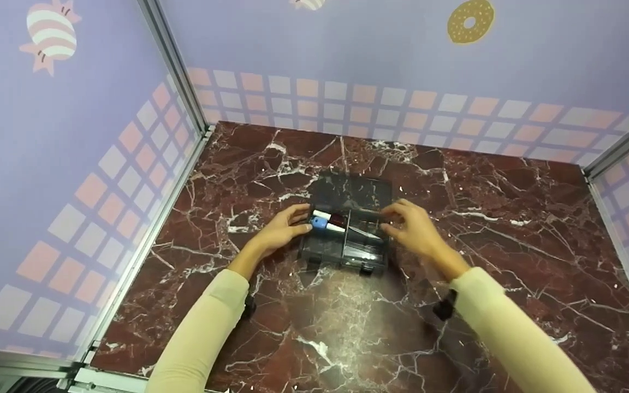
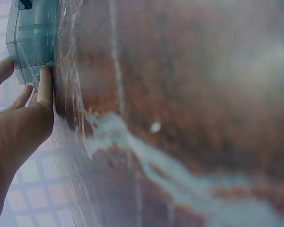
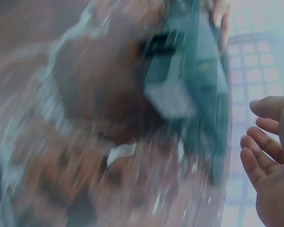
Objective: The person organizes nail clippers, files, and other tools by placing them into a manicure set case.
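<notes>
A dark see-through plastic box [image 1: 366, 261] sits with its lid [image 1: 352, 191] folded back on the far side. Inside its left part lie a blue and white object [image 1: 319, 222], a white stick-like piece [image 1: 322, 214] and a dark red piece [image 1: 338, 219]. My left hand [image 1: 282, 228] grips the box's left side, thumb at the rim and fingers against the wall, as the left wrist view shows. Beside the right side is my right hand [image 1: 414, 226], its fingers loosely bent and holding nothing. A gap separates that hand [image 3: 274, 146] from the box in the right wrist view.
A divider [image 1: 347, 232] runs through the box, and latches [image 1: 366, 268] sit on its near side. Beneath is a red marble-patterned tabletop [image 1: 271, 333]. Patterned panels [image 1: 380, 54] with metal corner posts [image 1: 175, 60] enclose the back and sides.
</notes>
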`<state>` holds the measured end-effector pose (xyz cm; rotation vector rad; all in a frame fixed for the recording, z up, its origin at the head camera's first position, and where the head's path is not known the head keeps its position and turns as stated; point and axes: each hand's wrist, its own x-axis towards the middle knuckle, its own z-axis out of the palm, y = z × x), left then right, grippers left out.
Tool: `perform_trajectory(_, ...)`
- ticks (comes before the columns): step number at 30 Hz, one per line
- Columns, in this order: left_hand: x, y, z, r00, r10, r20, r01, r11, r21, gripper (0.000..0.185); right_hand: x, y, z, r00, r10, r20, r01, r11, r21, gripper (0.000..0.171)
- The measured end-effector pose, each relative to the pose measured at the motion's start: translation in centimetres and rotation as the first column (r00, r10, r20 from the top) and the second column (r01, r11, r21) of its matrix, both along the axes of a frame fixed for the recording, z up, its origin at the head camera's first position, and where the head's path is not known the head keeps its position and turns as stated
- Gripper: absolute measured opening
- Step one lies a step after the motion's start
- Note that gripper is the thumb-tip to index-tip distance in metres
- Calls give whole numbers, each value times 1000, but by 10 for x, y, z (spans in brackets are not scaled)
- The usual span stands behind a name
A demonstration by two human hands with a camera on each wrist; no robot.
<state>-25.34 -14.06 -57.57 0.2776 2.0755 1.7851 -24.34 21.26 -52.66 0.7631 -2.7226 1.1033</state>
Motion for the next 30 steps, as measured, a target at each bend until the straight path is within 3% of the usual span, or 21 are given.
perform_trajectory(6, -2, 2, -1, 1000, 0, 5, 0, 1000, 28, 66, 13, 48, -10, 997, -73, -19, 73, 997, 35, 27)
perform_trajectory(15, -2, 0, 1, 1000, 3, 6, -3, 1000, 4, 66, 49, 96, -31, 989, -137, -61, 142, 986, 87, 18)
perform_trajectory(23, -3, -1, 1, 1000, -20, 2, 20, 1000, 13, 66, 76, 114, -46, 977, -209, -38, 212, 969, 130, 21)
perform_trajectory(30, -3, -1, -1, 1000, -21, 6, 21, 999, 27, 66, 78, 109, -50, 971, -238, -33, 240, 958, 155, 17)
